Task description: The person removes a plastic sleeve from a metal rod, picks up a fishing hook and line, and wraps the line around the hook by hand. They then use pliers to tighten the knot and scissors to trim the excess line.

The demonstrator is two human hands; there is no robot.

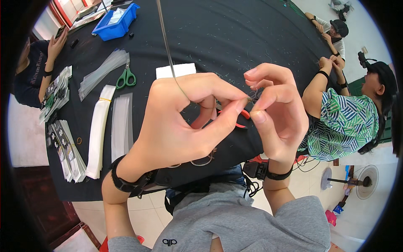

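Note:
My left hand (180, 117) is raised over the black table, thumb and forefinger pinched together. A thin greenish line (166, 44) comes down from the top of the view and runs across this hand. Close against those fingertips is my right hand (283, 109), its thumb and forefinger closed and the other fingers curled. Small thin dark loops (253, 95) show between the two hands, too fine to name. Behind the fingertips, red-handled pliers (244, 114) are partly hidden. A white rectangular pad (185, 69) lies just beyond my left hand.
Green scissors (126, 79), clear plastic sleeves (121, 126), a banded white stack (100, 130) and printed packets (67, 151) lie at the left. A blue bin (115, 25) stands at the far left. Co-workers sit at the left and right, one in a green patterned shirt (348, 122).

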